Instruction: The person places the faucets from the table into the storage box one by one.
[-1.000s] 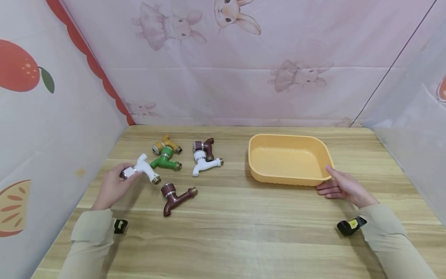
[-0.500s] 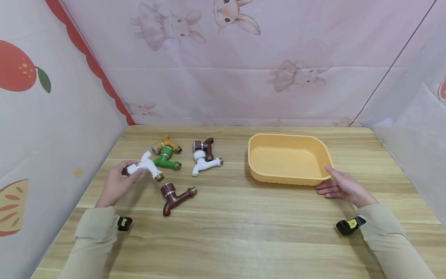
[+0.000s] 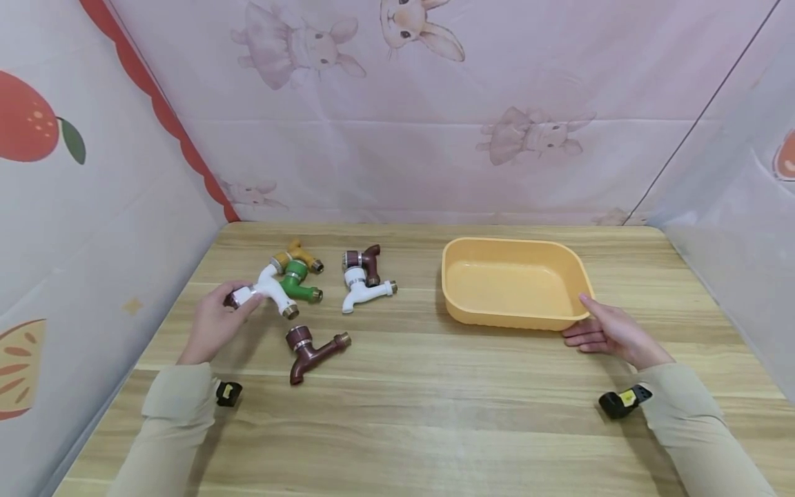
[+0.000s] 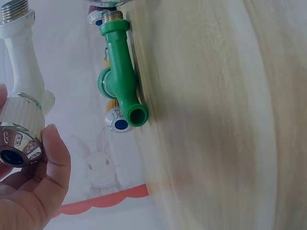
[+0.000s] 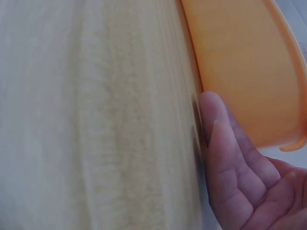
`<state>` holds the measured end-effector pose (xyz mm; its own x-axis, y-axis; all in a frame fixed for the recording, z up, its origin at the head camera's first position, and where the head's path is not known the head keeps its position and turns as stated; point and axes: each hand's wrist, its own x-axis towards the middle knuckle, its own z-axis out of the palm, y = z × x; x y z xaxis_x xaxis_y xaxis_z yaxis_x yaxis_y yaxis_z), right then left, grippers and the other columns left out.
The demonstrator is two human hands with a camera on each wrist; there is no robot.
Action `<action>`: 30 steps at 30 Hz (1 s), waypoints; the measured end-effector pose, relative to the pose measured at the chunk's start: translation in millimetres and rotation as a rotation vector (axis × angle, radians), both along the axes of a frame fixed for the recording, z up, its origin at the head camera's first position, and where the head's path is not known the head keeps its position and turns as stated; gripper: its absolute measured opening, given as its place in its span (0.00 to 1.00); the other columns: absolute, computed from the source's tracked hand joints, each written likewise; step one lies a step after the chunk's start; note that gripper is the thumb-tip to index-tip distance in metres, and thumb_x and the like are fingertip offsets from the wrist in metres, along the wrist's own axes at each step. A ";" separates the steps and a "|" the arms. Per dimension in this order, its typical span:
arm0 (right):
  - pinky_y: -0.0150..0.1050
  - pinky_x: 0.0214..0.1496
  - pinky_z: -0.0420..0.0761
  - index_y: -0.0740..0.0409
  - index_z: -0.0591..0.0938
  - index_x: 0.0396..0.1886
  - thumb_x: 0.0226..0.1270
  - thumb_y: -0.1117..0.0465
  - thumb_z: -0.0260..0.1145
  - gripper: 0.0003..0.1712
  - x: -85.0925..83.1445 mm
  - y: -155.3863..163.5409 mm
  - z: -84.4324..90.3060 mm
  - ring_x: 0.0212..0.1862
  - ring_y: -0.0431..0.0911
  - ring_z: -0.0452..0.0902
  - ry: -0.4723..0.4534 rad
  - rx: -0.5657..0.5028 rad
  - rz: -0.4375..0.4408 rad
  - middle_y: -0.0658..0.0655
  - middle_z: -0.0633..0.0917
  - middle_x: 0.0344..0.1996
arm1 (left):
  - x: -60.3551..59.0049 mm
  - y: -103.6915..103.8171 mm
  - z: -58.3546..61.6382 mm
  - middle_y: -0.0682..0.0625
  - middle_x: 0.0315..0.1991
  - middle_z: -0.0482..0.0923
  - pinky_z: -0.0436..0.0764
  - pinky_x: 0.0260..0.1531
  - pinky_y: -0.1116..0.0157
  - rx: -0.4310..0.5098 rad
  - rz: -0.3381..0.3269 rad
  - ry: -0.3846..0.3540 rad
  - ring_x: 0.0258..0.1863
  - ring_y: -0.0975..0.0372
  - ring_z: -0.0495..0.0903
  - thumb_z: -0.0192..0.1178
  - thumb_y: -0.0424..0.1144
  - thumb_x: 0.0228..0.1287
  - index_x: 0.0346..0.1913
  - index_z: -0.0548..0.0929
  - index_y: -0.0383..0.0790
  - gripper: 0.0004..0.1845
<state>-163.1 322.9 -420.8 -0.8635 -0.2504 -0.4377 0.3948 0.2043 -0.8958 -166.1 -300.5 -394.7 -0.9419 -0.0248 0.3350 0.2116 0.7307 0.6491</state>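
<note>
My left hand (image 3: pixel 220 321) holds a white tap (image 3: pixel 271 288) by its chrome-ended knob, the threaded end pointing away from the fingers. In the left wrist view, the white tap (image 4: pixel 24 67) is raised beside a green tap (image 4: pixel 122 72). The green tap (image 3: pixel 298 281) lies just behind it in the head view, against a yellow-orange tap (image 3: pixel 298 255), which the held tap partly covers. A maroon tap (image 3: pixel 317 355) lies nearer the front. My right hand (image 3: pixel 617 335) holds the front right corner of a yellow plastic basin (image 3: pixel 518 322), thumb at the rim, fingers against the outer wall (image 5: pixel 249 72).
Another white tap (image 3: pixel 366 293) and a maroon tap (image 3: pixel 371 264) lie together left of the basin. The wooden table (image 3: pixel 435 414) meets a pink printed curtain (image 3: pixel 404 166) at the back and a white sheet (image 3: pixel 124 228) on the left.
My left hand has moved rightward and slightly away from me with the white tap, which now overlaps the yellow-orange and green taps in view. My right hand and the basin have stayed put.
</note>
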 end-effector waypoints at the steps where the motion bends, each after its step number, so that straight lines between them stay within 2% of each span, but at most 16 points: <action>1: 0.41 0.38 0.80 0.78 0.53 0.60 0.69 0.38 0.38 0.44 -0.1 0.2 0.0 0.37 0.48 0.82 0.001 0.002 0.000 0.59 0.85 0.33 | -0.4 1.1 0.3 0.40 0.31 0.77 0.73 0.18 0.74 0.003 -0.002 0.005 0.24 0.67 0.71 0.62 0.40 0.58 0.45 0.77 0.28 0.18; 8: 0.41 0.38 0.80 0.79 0.52 0.61 0.69 0.38 0.38 0.45 -0.1 0.5 0.7 0.37 0.48 0.82 0.002 0.014 0.002 0.58 0.85 0.33 | -2.0 9.4 4.0 0.38 0.34 0.77 0.73 0.18 0.73 0.008 -0.006 -0.003 0.24 0.67 0.71 0.61 0.42 0.59 0.47 0.76 0.28 0.20; 13: 0.41 0.38 0.80 0.77 0.53 0.60 0.69 0.37 0.38 0.44 -0.2 -0.1 1.2 0.37 0.48 0.82 -0.008 0.003 -0.002 0.59 0.85 0.33 | -6.2 14.6 3.3 0.38 0.34 0.78 0.72 0.19 0.74 0.009 -0.017 0.012 0.26 0.64 0.71 0.62 0.40 0.58 0.46 0.77 0.28 0.19; 20: 0.40 0.39 0.80 0.76 0.55 0.59 0.69 0.37 0.38 0.43 0.1 -0.4 2.4 0.37 0.48 0.82 -0.021 -0.004 -0.008 0.58 0.85 0.33 | -10.6 23.3 1.5 0.38 0.37 0.78 0.71 0.22 0.74 0.017 -0.023 -0.014 0.29 0.60 0.71 0.61 0.43 0.59 0.47 0.77 0.29 0.20; 30: 0.40 0.38 0.80 0.77 0.56 0.59 0.69 0.38 0.37 0.43 -1.3 1.9 4.1 0.37 0.48 0.82 -0.013 0.007 0.010 0.58 0.85 0.33 | -13.7 32.3 3.1 0.38 0.38 0.78 0.70 0.25 0.74 0.041 -0.035 0.006 0.31 0.59 0.71 0.61 0.41 0.59 0.46 0.77 0.29 0.18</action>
<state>-164.5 324.8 -416.6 -0.8552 -0.2561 -0.4506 0.4044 0.2143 -0.8891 -179.7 -268.2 -391.6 -0.9405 -0.0058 0.3397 0.2404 0.6953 0.6774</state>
